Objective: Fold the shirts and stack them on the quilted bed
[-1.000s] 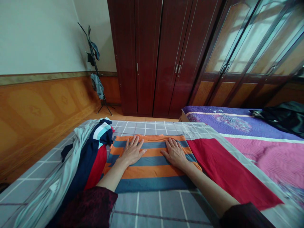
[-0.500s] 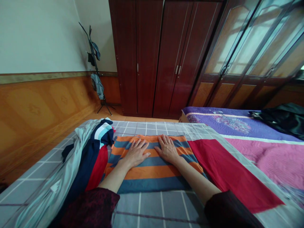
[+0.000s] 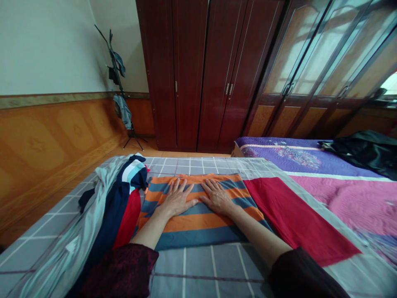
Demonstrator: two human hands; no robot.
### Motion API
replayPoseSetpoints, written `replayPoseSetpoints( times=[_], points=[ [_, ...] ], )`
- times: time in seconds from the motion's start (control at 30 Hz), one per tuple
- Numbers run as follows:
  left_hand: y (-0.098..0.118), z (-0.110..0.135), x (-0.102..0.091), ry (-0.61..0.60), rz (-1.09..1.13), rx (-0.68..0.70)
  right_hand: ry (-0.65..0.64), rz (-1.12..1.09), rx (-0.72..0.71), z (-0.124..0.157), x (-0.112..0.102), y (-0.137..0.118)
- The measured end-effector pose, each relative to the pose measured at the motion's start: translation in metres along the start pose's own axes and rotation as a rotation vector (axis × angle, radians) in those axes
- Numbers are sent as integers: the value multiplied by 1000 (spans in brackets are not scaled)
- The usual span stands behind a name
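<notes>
An orange and grey-blue striped shirt (image 3: 198, 223) lies spread flat on the bed in front of me, folded into a wide shape. My left hand (image 3: 177, 198) rests palm down on its left-middle part, fingers spread. Lying flat to the right of it, my right hand (image 3: 217, 196) also presses on the stripes with its fingers stretched toward the far edge. The thumbs point toward each other with a small gap. A folded red cloth (image 3: 297, 219) borders the shirt on the right. Close by on the left is a pile of clothes (image 3: 114, 207) in pale grey, navy and red.
Beneath everything is a grey checked bed sheet (image 3: 198, 267). At the right stands a second bed with a purple and pink cover (image 3: 347, 194) and a dark garment (image 3: 366, 151). Behind are a dark red wardrobe (image 3: 189, 82) and a coat stand (image 3: 119, 82).
The view has shifted slightly to the right. Both hands stay flat on the striped shirt, moved only a little against its stripes.
</notes>
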State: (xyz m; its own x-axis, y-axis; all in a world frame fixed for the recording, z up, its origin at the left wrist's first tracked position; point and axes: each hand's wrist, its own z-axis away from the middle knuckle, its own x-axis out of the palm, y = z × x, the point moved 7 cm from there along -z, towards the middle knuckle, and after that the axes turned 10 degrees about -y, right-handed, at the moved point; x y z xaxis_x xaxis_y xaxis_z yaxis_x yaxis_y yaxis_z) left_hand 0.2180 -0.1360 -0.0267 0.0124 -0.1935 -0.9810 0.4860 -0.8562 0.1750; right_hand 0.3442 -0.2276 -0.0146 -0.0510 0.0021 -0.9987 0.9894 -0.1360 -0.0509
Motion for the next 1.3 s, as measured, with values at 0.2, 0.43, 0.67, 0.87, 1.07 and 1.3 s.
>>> replayPoseSetpoints(
  times=[0.2, 0.43, 0.67, 0.87, 1.07, 1.3],
  points=[
    [-2, 2, -2, -12, 32, 9, 17, 27, 192, 18, -6, 69],
    [-2, 1, -1, 4, 37, 14, 9, 42, 60, 59, 7, 38],
    [-4, 2, -1, -15, 23, 15, 100, 82, 175, 90, -4, 61],
    [46, 14, -24, -1, 60, 145, 39, -2, 59, 95, -1, 40],
    [162, 3, -15, -68, 140, 527, 70, -10, -29, 96, -4, 37],
    [177, -14, 11, -127, 232, 555, 40, -23, -21, 99, -4, 38]
  ],
)
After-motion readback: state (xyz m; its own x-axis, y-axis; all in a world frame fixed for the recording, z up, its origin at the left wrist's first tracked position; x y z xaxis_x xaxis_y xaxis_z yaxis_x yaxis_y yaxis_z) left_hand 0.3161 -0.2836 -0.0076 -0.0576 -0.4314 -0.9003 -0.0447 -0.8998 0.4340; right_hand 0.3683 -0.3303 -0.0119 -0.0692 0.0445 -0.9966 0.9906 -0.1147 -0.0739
